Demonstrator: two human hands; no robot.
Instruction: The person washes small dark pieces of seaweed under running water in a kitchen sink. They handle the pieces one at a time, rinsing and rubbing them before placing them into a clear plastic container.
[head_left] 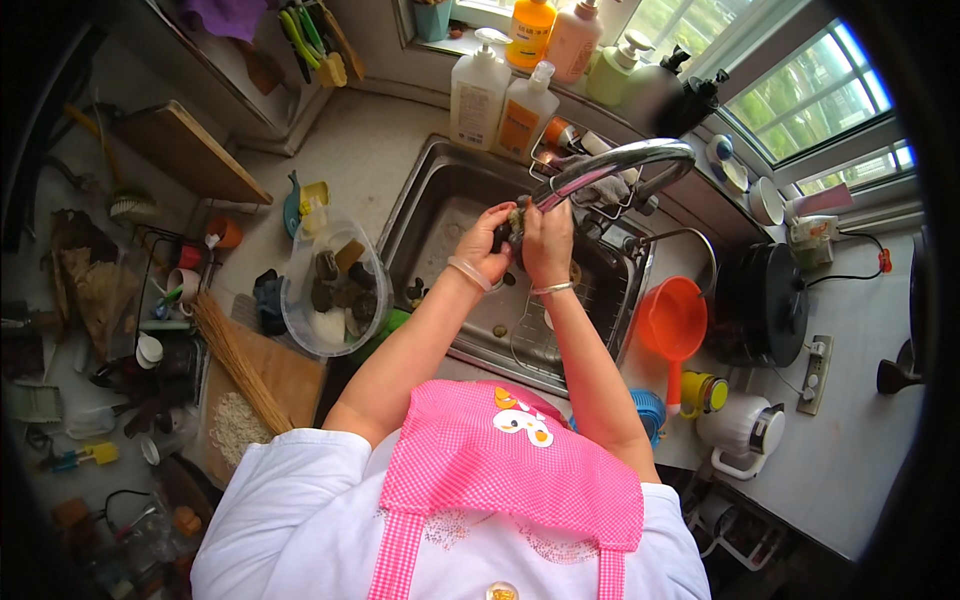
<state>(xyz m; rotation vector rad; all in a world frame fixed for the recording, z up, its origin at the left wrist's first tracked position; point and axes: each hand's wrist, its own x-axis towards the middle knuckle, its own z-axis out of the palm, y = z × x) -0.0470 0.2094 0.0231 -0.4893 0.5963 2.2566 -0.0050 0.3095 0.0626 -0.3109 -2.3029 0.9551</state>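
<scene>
Over the sink (440, 240), my left hand (484, 247) and my right hand (547, 243) meet below the curved chrome faucet (640, 152). Between them is a small dark lump (515, 228) with a greenish-brown patch. Both hands have their fingers closed around it, and its kind is mostly hidden by them. A few similar dark bits (414, 290) lie on the sink floor. To the left, on the counter, stands a clear plastic tub (362, 338) holding several dark roundish pieces (327, 265) and some pale ones.
Pump bottles (478, 98) line the sink's back edge and windowsill. An orange-red dipper (672, 318), a black pot (760, 305) and a white kettle (735, 425) stand at right. A straw whisk (240, 362) lies across a wooden board (300, 375) at left; a blue strainer (648, 412) sits by my right arm.
</scene>
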